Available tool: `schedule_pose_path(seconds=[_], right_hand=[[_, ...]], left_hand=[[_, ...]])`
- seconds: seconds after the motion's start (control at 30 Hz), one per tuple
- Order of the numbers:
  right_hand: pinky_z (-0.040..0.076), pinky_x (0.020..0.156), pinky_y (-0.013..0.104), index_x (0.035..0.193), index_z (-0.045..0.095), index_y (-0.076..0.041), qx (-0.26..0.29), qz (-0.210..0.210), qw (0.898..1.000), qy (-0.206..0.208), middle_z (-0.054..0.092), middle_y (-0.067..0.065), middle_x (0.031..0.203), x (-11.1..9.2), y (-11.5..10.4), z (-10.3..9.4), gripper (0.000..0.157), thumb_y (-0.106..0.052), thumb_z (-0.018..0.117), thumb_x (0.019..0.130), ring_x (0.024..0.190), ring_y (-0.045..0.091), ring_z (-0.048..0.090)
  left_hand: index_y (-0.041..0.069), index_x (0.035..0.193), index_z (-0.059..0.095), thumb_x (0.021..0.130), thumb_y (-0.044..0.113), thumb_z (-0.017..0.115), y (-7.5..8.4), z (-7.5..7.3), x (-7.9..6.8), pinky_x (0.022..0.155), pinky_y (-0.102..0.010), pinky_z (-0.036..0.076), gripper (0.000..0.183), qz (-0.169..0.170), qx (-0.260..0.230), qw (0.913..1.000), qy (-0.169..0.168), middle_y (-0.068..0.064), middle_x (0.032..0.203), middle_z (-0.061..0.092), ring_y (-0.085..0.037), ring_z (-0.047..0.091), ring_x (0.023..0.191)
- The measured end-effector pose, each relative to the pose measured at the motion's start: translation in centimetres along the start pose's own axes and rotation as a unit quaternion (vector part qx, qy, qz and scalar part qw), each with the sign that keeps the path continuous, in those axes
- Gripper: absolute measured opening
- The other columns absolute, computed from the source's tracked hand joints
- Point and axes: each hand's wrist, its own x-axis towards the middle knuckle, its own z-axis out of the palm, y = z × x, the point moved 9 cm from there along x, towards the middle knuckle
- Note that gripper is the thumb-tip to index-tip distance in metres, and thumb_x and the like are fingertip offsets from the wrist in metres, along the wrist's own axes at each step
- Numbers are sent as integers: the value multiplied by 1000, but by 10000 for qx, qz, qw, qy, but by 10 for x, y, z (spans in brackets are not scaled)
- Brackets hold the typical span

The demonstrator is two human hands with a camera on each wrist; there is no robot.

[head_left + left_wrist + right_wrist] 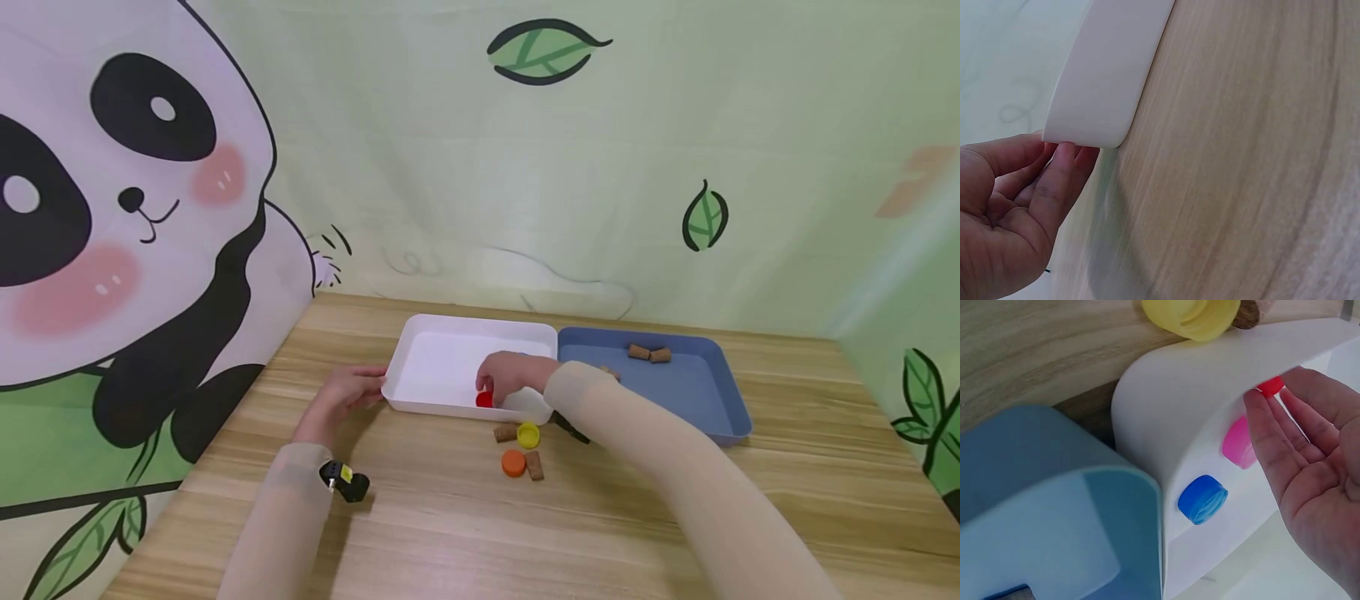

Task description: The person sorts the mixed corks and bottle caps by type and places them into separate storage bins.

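My left hand (345, 400) is at the left end of the white tray (442, 358), its extended fingertips touching the outer wall near the rim (1079, 112). Inside the tray's near right part, my right hand (513, 375) pinches a red bottle cap (484, 400) between thumb and fingers. The right wrist view shows this red cap (1270, 386) partly covered by the fingertips. Beside that hand (1322, 450), a pink bottle cap (1239, 444) and a blue bottle cap (1202, 500) lie in the white tray.
A blue tray (727, 392) adjoins the white one on the right, holding several corks (639, 352). On the wooden table (420, 517) in front lie a yellow cap (528, 435), an orange cap (513, 463) and two corks (534, 465). A panda-printed cloth (420, 167) hangs behind.
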Motion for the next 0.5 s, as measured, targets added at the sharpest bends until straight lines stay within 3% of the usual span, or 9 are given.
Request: schedule_pose_path(seconds=[0.23,0.5], right_hand=[[56,102,33,123,70,-4,8,-64,10000,57,70,13,116,0,4,-6,30,-6,71,93,97,19,58],[58,101,34,123,70,-3,17,-25,10000,91,71,14,119,-9,3,-20,27,-8,69,96,98,21,61]], left_hand=[[-16,142,48,99,-3,59,-2,2,2,74,-16,61,47,69,-55,9999,-58,2,94,74,-1,66,74],[-16,143,47,99,-3,59,0,1,0,75,-17,62,47,111,-21,9999,5,-2,100,75,-1,66,76]])
